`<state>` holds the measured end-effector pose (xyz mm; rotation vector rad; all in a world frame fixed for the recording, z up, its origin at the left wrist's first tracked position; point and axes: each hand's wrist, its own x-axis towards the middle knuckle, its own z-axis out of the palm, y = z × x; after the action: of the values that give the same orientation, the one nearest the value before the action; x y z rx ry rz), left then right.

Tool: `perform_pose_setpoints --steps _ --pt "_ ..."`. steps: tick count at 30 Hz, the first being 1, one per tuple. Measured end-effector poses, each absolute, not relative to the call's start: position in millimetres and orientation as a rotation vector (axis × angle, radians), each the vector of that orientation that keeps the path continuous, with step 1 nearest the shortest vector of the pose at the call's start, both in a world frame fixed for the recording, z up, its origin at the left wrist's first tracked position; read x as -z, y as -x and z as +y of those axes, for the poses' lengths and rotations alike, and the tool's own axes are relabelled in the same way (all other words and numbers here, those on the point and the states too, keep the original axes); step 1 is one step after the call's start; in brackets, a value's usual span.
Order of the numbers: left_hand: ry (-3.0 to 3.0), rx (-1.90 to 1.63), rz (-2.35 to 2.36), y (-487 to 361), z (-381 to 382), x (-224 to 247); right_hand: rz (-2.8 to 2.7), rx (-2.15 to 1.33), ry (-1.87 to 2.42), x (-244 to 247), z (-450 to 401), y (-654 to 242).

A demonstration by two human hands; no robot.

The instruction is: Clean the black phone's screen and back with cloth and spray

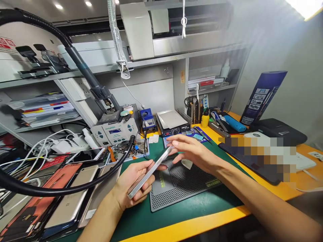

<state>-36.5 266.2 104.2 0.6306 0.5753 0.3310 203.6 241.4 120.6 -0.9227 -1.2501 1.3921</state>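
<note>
A smartphone [150, 172] with a silver-grey edge is held on its side, tilted up to the right, above the mat. My left hand [137, 183] wraps round its lower half, thumb on one side and fingers on the other. At the phone's upper end is my right hand [193, 153], its fingers spread apart; whether a fingertip touches the phone I cannot tell. Below lies a grey perforated repair mat [188, 186]. A small crumpled white piece [186, 163] sits on it, partly behind my right hand. The phone's faces are seen nearly edge-on.
Several phones and back covers [73, 191] lie at the left under a curving black hose [75, 190]. Behind stand a soldering station [114, 129], a parts tray [126, 153] and a black heating plate unit [174, 129]. Tweezers [194, 112] and a yellow bottle [205, 119] stand back right.
</note>
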Motion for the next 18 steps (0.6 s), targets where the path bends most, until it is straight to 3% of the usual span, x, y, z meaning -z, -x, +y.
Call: perform_pose_setpoints --steps 8,18 --pt "-0.791 -0.382 0.598 14 248 -109 -0.964 -1.685 0.719 -117 244 -190" --pt "-1.6 -0.557 0.707 9 240 -127 -1.167 -1.271 0.733 -137 237 -202"
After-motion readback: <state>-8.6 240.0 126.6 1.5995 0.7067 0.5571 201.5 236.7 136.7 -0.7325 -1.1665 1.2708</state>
